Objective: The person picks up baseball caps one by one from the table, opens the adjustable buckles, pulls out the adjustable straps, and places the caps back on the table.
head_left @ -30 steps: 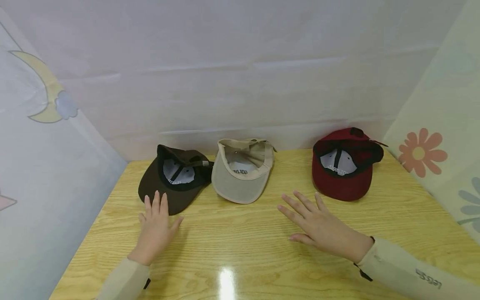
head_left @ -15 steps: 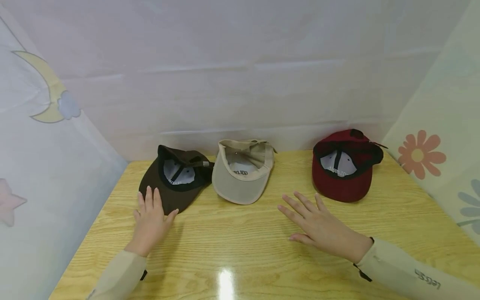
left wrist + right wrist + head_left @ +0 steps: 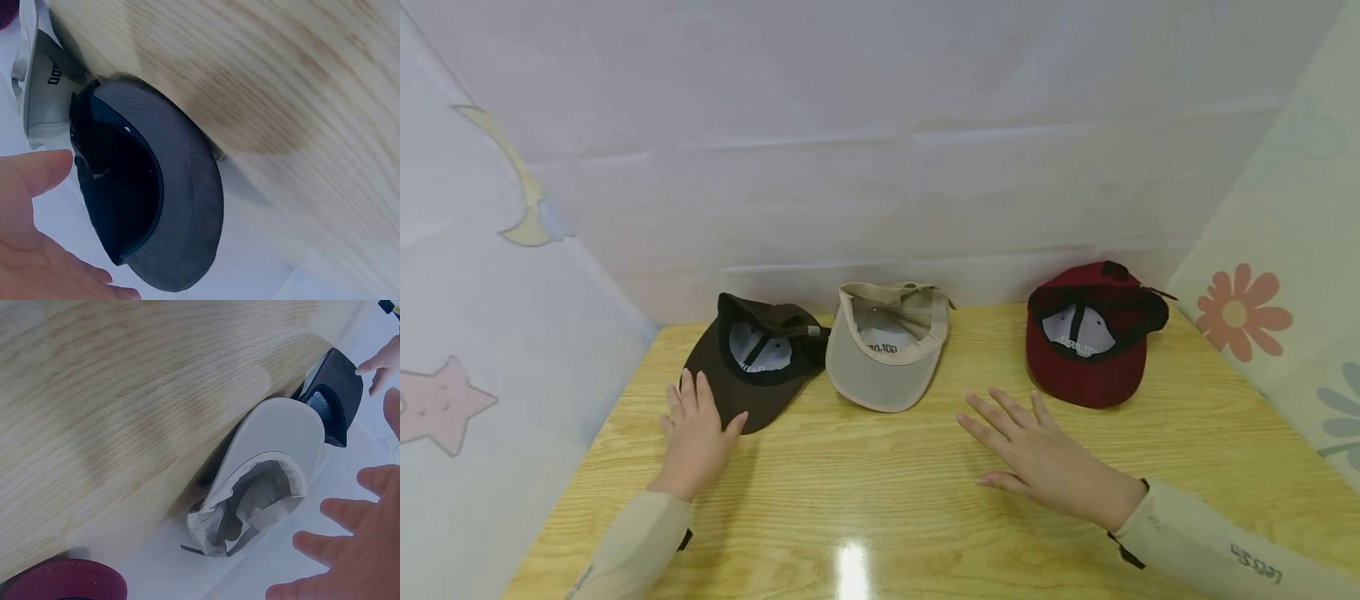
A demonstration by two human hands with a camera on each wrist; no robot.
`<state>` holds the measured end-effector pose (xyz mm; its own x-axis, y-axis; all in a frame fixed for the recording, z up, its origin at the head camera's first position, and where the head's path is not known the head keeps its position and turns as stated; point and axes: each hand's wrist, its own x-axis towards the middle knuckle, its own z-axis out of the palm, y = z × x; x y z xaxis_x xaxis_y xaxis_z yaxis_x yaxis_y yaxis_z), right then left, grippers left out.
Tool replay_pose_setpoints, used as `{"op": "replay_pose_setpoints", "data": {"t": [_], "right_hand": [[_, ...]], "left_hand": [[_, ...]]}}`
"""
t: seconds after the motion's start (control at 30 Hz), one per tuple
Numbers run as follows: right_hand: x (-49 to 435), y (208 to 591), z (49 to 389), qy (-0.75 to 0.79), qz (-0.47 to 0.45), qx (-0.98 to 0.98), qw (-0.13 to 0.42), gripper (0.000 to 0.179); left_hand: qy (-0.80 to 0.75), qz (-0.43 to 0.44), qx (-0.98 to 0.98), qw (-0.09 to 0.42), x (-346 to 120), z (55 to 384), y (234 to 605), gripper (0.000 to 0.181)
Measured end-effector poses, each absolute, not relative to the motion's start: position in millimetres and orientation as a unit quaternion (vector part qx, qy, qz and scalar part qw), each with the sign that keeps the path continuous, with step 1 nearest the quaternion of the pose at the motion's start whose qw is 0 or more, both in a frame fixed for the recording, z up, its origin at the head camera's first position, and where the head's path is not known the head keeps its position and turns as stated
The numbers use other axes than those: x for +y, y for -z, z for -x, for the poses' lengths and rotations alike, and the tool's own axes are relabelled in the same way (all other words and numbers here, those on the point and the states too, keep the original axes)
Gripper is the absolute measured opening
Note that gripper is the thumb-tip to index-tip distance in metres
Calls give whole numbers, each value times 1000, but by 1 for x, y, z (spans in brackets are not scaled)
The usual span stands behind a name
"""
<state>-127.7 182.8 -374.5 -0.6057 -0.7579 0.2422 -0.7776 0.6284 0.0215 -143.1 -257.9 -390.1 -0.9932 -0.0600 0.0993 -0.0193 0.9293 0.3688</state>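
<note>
A dark brown baseball cap [image 3: 752, 358] lies upside down at the left, its brim toward me. My left hand [image 3: 691, 446] is spread over the left front of that brim, overlapping it in the head view. In the left wrist view, the fingers of that hand are straight and the thumb [image 3: 50, 172] points at the cap's crown. A beige cap [image 3: 883, 371] sits upturned in the middle, close beside the brown one. At the right is a dark red cap [image 3: 1086, 375], also upturned. My right hand [image 3: 1037, 454], fingers spread, hovers in front of the gap between the beige and red caps, holding nothing.
The caps stand in a row on a wood-grain table [image 3: 850, 483], along its back edge by a pale wall covering [image 3: 880, 167]. Side panels with a pink star [image 3: 445, 404] and a red flower [image 3: 1243, 312] flank the table.
My left hand has shifted a little left and forward over the brown cap's brim. The right hand and all the caps stay in place; the head view tilts very slightly.
</note>
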Motion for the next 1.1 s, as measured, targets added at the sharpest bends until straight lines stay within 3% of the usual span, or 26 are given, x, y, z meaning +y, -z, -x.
{"op": "replay_pose_setpoints", "data": {"t": [0.6,1.1], "right_hand": [[183,378,129,-52,-431,-892,128,75],[180,374,129,-37,-425,-898,104,73]], "left_hand": [[220,-51,-974,38,-276,157,389,92],[264,-39,-963,25,-292,166,387,87]]}}
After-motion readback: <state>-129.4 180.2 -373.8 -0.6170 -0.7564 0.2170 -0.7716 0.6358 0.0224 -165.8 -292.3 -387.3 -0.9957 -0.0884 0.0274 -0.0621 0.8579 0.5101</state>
